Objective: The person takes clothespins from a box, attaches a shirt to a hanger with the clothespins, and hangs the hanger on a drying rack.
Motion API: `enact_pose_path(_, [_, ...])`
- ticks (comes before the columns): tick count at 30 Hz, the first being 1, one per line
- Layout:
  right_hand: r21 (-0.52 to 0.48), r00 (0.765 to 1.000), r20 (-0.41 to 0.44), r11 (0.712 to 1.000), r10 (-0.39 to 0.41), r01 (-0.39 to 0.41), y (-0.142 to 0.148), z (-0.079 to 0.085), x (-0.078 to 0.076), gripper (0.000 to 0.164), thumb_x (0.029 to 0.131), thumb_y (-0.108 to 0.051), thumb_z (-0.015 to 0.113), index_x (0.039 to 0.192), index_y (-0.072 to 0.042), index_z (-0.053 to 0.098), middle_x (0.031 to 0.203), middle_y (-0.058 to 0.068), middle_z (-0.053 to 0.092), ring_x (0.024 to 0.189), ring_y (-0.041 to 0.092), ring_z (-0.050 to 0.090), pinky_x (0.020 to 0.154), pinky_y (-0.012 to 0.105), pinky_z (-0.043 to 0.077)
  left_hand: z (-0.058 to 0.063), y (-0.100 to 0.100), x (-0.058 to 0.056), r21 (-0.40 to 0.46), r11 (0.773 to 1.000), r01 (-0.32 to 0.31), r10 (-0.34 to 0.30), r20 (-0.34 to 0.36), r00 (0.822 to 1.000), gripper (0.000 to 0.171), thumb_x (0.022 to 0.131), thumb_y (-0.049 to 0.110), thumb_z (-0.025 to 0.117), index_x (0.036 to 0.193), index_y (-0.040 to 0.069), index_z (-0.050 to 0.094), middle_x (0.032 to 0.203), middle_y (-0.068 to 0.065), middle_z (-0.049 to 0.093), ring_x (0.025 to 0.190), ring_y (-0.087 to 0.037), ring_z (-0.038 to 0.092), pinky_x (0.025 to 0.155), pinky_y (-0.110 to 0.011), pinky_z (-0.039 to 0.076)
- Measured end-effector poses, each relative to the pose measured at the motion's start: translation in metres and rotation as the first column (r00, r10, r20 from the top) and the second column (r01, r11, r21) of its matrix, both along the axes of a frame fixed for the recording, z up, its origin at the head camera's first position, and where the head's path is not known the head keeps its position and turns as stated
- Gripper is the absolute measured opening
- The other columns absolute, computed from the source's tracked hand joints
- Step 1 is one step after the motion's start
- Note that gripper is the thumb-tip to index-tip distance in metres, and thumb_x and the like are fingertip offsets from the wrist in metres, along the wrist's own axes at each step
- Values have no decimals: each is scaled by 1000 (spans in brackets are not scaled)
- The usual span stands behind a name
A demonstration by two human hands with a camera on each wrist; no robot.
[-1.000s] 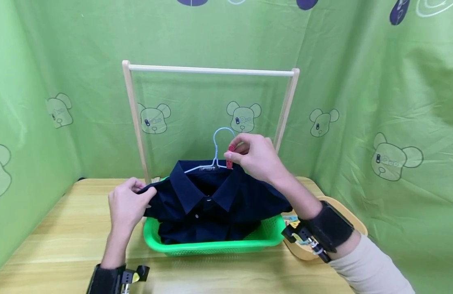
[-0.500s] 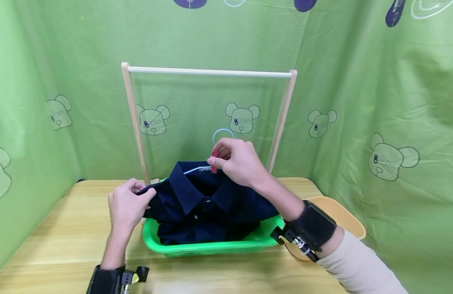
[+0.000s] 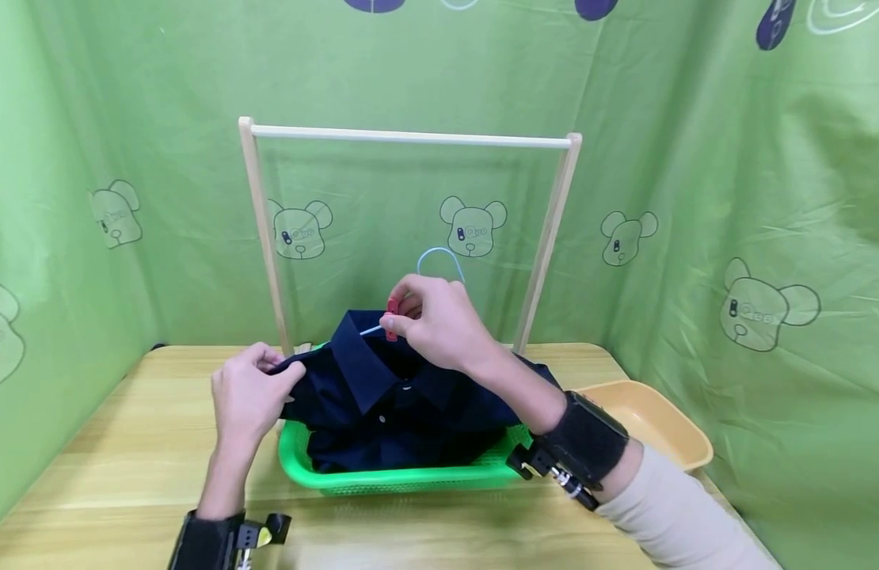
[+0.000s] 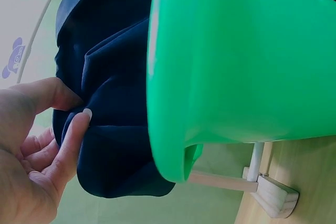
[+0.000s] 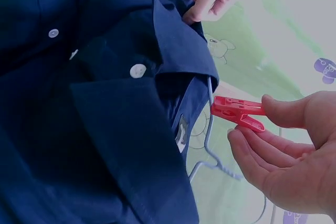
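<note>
A dark navy collared shirt (image 3: 382,396) lies partly in a green basket (image 3: 411,479), its shoulders spread over a light blue wire hanger (image 5: 209,135) whose hook rises behind the collar. At the shirt's left shoulder, my left hand (image 3: 249,396) pinches the fabric between thumb and fingers; the left wrist view shows the cloth bunched there. My right hand (image 3: 443,321) holds a red clothespin (image 5: 239,113) between thumb and fingers. In the right wrist view the pin's nose is right at the hanger wire, beside the collar.
Behind the basket stands a wooden rack with a white crossbar (image 3: 411,136). An orange tray (image 3: 646,416) sits at the right, partly behind my right forearm. Green printed curtains (image 3: 411,71) surround the wooden table (image 3: 126,443).
My right hand has moved left with the red clothespin, from the right of the hanger's neck to the left side of the collar. The left hand keeps its pinch in place.
</note>
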State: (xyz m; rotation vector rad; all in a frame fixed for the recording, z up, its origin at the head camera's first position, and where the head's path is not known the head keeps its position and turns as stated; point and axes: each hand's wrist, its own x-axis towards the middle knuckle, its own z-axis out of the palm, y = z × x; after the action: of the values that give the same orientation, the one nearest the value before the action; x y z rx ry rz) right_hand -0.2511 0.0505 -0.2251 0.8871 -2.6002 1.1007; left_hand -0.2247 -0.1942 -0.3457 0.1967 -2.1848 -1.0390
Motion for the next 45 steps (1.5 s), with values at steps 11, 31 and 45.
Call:
enact_pose_path(11, [6,1000,21,1000,16,-16,-20,-1,5,14,92,-16,74,101,-9,66,84,-2,76,81,5,72,80,28,56,-1,0,1,3,1000,-2,2,4,1000,9,76,20,74,76,11,72,70,-5,71,68,-24,67,62,-31,44])
enact_pose_path(31, [-41,998,-27,997,63,-64,-52,-14,5,13,89,-10,76,96,-8,65,82,-2,77,78,4,73,73,21,53,1,1,0,11,1000,-1,1,24,1000,9,76,21,75,75,13,72,70,-4,72,69,-22,68,63,-31,44])
enact_pose_path(45, [-106,994,-97,992,59,-69,-63,-21,5,11,87,-5,76,89,-9,66,81,1,77,76,6,74,74,21,56,3,1,1,-7,1000,-1,1,25,1000,10,77,22,76,75,13,71,69,-2,72,64,-20,68,63,-32,45])
